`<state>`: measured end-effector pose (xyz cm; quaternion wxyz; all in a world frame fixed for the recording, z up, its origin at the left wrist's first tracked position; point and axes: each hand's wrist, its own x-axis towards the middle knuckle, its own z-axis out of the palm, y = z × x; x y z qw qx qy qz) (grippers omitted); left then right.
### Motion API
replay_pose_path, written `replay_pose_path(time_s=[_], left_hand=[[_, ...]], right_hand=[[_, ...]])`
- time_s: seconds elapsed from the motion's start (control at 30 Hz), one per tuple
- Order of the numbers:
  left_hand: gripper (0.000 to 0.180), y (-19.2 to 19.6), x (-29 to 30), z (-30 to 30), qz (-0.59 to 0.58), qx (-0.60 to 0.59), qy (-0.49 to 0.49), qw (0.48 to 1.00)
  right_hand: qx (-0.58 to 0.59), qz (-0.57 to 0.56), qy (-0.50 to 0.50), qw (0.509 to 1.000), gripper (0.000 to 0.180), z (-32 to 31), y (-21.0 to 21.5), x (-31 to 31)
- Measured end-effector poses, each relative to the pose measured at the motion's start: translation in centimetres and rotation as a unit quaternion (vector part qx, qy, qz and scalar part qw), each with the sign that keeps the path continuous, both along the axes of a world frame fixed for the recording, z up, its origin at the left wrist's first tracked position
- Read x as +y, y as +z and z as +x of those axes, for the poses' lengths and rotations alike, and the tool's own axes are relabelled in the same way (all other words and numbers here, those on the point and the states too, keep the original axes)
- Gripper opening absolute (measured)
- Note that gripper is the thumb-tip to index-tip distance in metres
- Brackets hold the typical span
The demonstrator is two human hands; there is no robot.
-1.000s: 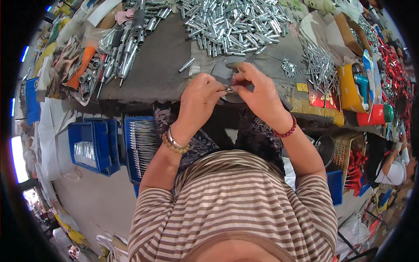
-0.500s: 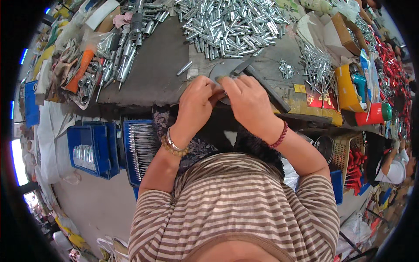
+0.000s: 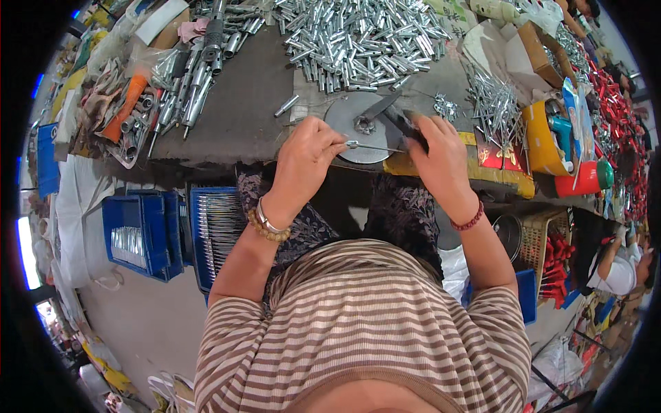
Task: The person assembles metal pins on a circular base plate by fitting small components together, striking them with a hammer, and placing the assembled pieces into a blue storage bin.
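Observation:
My left hand (image 3: pixel 306 155) pinches the end of a thin metal rod (image 3: pixel 379 147), whose thicker silver fitting (image 3: pixel 352 144) shows at the fingertips. The rod points right, above the near edge of a round metal plate (image 3: pixel 341 107). My right hand (image 3: pixel 443 155) is closed round the dark handle of a hammer (image 3: pixel 396 115), close to the rod's far tip. The hammer's head lies over the plate. Beside the head, a small metal piece (image 3: pixel 365 125) sits at the plate's middle. The palm side of both hands is hidden.
A large heap of silver tubes (image 3: pixel 358 41) covers the back of the bench. One loose tube (image 3: pixel 286 105) lies left of the plate. Small pins (image 3: pixel 445 106) and a pile of thin rods (image 3: pixel 497 107) lie right. Blue bins (image 3: pixel 138 237) stand below left.
My hands have parted, baring the rod between them. The right hand has moved right and taken hold of the hammer handle, and the hammer has shifted.

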<state>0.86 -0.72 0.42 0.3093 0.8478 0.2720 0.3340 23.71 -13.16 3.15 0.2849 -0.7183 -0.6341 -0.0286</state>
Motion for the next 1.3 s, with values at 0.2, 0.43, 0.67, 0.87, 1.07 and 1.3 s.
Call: replay_pose_path(time_s=[0.2, 0.43, 0.67, 0.87, 1.07, 1.3], left_hand=[[0.013, -0.4, 0.1, 0.0, 0.014, -0.004, -0.008, 1.000], [0.017, -0.7, 0.2, -0.1, 0.026, -0.014, -0.014, 0.999], [0.014, -0.6, 0.1, 0.1, -0.009, -0.032, -0.004, 0.999], [0.016, -0.6, 0.2, -0.2, 0.011, -0.005, -0.009, 1.000], [0.015, -0.8, 0.1, 0.0, -0.035, -0.053, -0.019, 0.998], [0.010, 0.0, 0.0, -0.3, -0.018, 0.011, 0.001, 1.000]], right_hand=[[0.112, 0.028, 0.071, 0.991, 0.031, -2.4, 2.3, -2.5], [-0.011, -0.030, 0.071, 0.997, 0.033, -3.3, 3.2, -3.1], [0.073, 0.141, 0.075, 0.985, 0.024, -3.8, 3.2, -3.1], [0.014, -0.027, 0.052, 0.998, 0.023, -3.6, 2.9, -3.1], [0.055, 0.017, 0.088, 0.994, 0.024, -4.4, 0.9, -2.8], [0.196, -0.028, 0.073, 0.978, 0.029, -2.1, 1.6, -0.3]])
